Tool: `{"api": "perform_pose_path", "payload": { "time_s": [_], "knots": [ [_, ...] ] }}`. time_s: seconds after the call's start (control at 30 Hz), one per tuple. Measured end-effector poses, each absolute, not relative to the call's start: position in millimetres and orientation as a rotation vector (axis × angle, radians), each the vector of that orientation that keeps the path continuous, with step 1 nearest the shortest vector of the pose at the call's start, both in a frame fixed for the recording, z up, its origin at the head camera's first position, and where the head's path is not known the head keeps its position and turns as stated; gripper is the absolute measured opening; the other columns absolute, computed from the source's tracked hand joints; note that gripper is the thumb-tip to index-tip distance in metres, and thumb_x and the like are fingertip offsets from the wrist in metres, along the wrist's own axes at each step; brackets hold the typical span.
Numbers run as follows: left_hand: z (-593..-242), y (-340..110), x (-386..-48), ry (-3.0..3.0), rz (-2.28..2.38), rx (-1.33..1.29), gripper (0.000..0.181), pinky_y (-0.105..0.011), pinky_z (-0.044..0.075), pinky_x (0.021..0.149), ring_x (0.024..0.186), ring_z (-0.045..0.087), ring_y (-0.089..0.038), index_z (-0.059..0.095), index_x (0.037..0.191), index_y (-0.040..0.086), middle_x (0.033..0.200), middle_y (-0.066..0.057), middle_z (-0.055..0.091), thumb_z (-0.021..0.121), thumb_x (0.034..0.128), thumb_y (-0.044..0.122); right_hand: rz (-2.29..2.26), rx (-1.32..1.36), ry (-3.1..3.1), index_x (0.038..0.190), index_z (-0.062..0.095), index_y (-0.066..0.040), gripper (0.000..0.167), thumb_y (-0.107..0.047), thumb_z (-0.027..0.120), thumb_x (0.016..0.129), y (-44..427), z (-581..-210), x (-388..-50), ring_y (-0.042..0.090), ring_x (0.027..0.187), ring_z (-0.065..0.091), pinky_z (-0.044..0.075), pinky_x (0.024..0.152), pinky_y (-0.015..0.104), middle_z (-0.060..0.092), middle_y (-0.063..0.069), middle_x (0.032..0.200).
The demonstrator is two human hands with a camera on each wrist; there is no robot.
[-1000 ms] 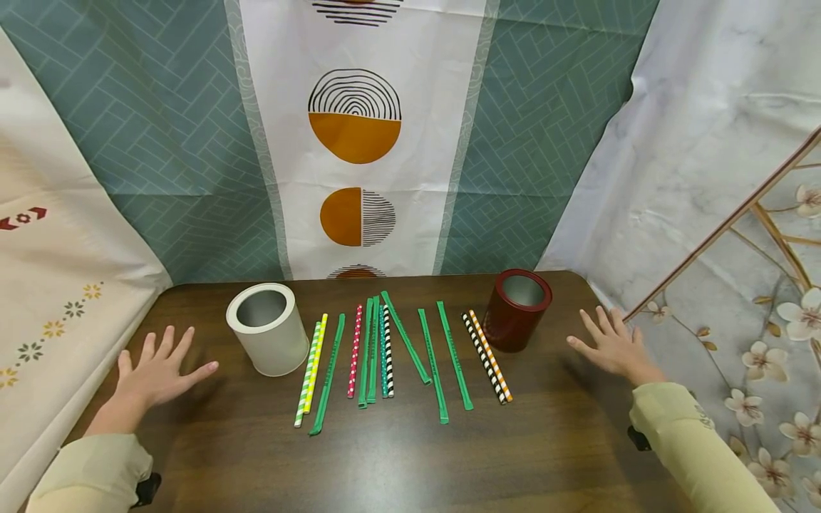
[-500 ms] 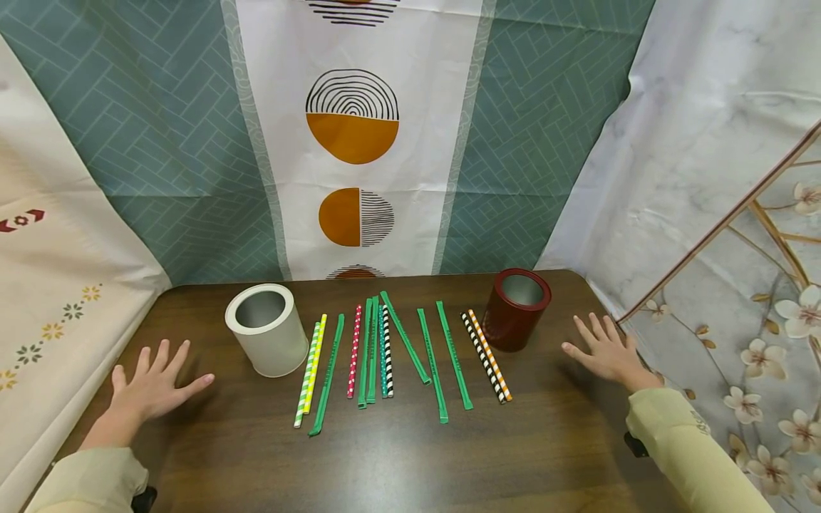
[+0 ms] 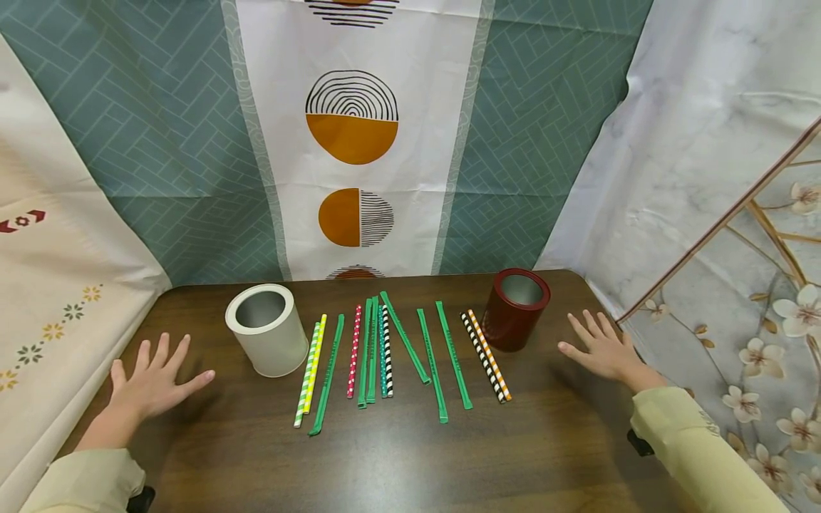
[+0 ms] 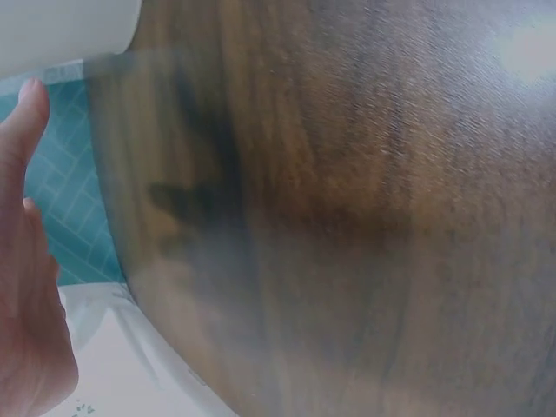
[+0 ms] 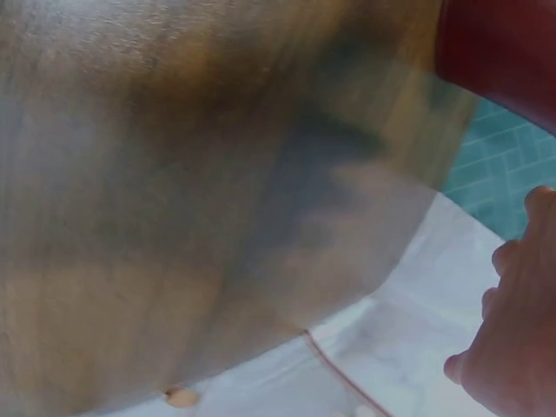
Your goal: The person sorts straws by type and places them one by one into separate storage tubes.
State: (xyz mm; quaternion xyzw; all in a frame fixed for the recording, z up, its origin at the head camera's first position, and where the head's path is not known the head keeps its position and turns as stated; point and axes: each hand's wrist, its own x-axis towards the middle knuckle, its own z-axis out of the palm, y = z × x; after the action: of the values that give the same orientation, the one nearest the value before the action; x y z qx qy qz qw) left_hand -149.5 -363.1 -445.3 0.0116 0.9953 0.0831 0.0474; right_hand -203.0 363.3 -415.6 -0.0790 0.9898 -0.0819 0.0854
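My left hand [image 3: 151,385] hovers with spread fingers over the table's left side, to the left of a white can [image 3: 272,342] with an open top. On the far side, my right hand [image 3: 603,350], fingers also spread, hangs to the right of a dark red can [image 3: 511,320]. Neither hand touches anything. Between the cans lie several straws: green-wrapped ones [image 3: 432,367], a yellow straw [image 3: 316,363], a green-striped straw [image 3: 307,375], a pink dotted straw [image 3: 354,353], and black-striped and orange-striped straws [image 3: 490,355]. Both wrist views show a hand above the table with its shadow below.
The dark wooden table [image 3: 378,470] carries everything. Behind it hangs a green and white patterned curtain [image 3: 526,142]. A cream cloth [image 3: 58,285] flanks the left side, and a white flowered cloth [image 3: 712,299] the right.
Both hands have shifted slightly in the head view, the left one a little down and left, the right a little left and down. The straws and cans stay put.
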Motion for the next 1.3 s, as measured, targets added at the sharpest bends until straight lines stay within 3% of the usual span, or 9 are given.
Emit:
{"api": "perform_pose_path", "payload": {
  "time_s": [0.23,0.47,0.6,0.8,1.07,1.3],
  "knots": [
    [-435.9,-357.3,-154.9,3.127,0.273,0.055,0.091,-0.076,-0.007,0.081,0.124,-0.023,-0.048,-0.011,0.141,0.015,0.141,-0.029,-0.017,0.038,0.0818,0.064,-0.222,-0.290,3.008,0.142,-0.003,-0.029,0.076,-0.062,0.034,0.085,356.8,-394.5,-202.8,0.043,0.132,-0.010,-0.008,0.084,0.075,-0.007,0.019,0.147],
    [-415.9,-340.4,-157.6,3.245,0.448,0.105,0.093,-0.074,-0.008,0.085,0.128,-0.025,-0.040,-0.011,0.142,0.014,0.143,-0.021,-0.021,0.046,0.0819,0.057,-0.286,-0.398,3.164,0.142,0.005,-0.034,0.079,-0.057,0.049,0.081,339.6,-366.2,-201.6,0.038,0.134,-0.008,0.005,0.085,0.075,-0.004,0.010,0.149],
    [-404.5,-326.9,-161.6,3.290,0.591,0.176,0.095,-0.070,-0.003,0.089,0.132,-0.015,-0.039,-0.008,0.142,0.011,0.145,-0.018,-0.017,0.053,0.0810,0.051,-0.422,-0.490,3.220,0.142,0.011,-0.032,0.081,-0.049,0.058,0.079,325.2,-349.1,-200.0,0.038,0.135,-0.001,0.013,0.087,0.072,0.002,0.010,0.150],
    [-395.6,-308.2,-167.4,3.271,0.806,0.262,0.098,-0.070,0.010,0.087,0.130,0.005,-0.048,-0.005,0.142,0.006,0.147,-0.020,-0.009,0.061,0.0786,0.043,-0.800,-0.657,3.210,0.141,0.022,-0.022,0.081,-0.033,0.068,0.075,298.2,-334.9,-195.0,0.039,0.131,0.019,0.021,0.094,0.062,0.019,0.014,0.146],
    [-400.8,-294.5,-175.9,3.137,1.110,0.276,0.097,-0.065,0.009,0.097,0.134,-0.002,-0.040,-0.005,0.141,0.005,0.147,-0.018,-0.007,0.062,0.0797,0.037,-1.206,-0.695,3.045,0.139,0.028,-0.018,0.071,-0.019,0.066,0.079,265.8,-338.1,-189.1,0.031,0.114,0.046,0.042,0.085,0.038,0.039,0.012,0.136],
    [-408.3,-288.9,-180.8,3.089,1.219,0.162,0.093,-0.064,0.014,0.097,0.132,0.008,-0.044,-0.002,0.143,0.008,0.147,-0.021,0.002,0.060,0.0806,0.039,-1.457,-0.652,2.744,0.136,0.031,-0.011,0.063,-0.017,0.062,0.082,248.8,-357.1,-189.8,0.034,0.110,0.049,0.044,0.085,0.044,0.041,0.018,0.131]
  ]
}}
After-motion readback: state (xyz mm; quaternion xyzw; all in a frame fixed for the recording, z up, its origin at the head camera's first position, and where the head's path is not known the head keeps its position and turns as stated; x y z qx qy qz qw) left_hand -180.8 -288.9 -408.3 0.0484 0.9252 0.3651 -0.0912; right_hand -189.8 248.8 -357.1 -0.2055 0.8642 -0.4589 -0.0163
